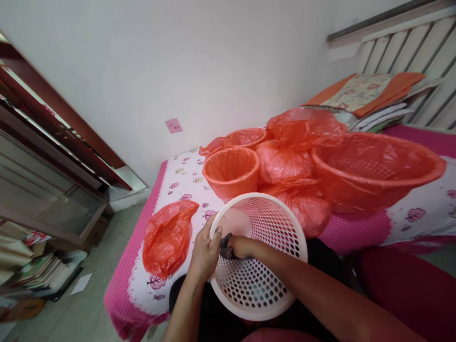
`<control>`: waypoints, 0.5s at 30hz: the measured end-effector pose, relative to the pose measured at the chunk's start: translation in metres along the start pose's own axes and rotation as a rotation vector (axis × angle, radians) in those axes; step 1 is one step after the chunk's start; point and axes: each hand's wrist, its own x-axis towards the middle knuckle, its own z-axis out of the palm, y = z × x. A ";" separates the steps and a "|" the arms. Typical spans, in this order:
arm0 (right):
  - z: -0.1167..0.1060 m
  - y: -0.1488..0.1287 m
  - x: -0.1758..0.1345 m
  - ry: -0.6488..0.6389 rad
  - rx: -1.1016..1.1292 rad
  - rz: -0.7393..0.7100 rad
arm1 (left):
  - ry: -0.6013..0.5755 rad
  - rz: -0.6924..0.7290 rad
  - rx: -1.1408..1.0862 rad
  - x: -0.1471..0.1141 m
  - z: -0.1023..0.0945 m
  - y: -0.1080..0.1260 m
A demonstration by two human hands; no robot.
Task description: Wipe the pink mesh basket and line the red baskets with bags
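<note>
A white perforated plastic basket (299,223) lies tilted on my lap with its mouth facing me. My left hand (206,249) grips its rim on the left side, thumb over the edge. Inside the basket, my right hand (242,247) is closed on a dark grey cloth (226,248), pressed against the inner wall near the rim. To the left, a crumpled orange plastic bag (167,237) rests on the bed. Just beyond the white basket stands an orange basket (231,171) with an open top.
On the bed (156,294) are a large orange basket (377,190) lined with a bag, a tied orange bag (285,161), and another bagged basket (247,137) by the wall. Folded textiles (363,95) lie near the radiator (409,57). Books (42,273) sit on the floor.
</note>
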 end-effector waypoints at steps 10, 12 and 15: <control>-0.015 -0.008 -0.044 -0.295 -0.150 -0.056 | 0.020 -0.047 -0.030 0.000 -0.003 -0.013; -0.014 -0.013 -0.058 -0.274 -0.133 -0.086 | 0.015 -0.042 -0.041 0.001 -0.005 -0.014; -0.013 -0.022 -0.081 -0.224 0.020 -0.207 | 0.019 -0.055 -0.032 0.004 -0.007 -0.018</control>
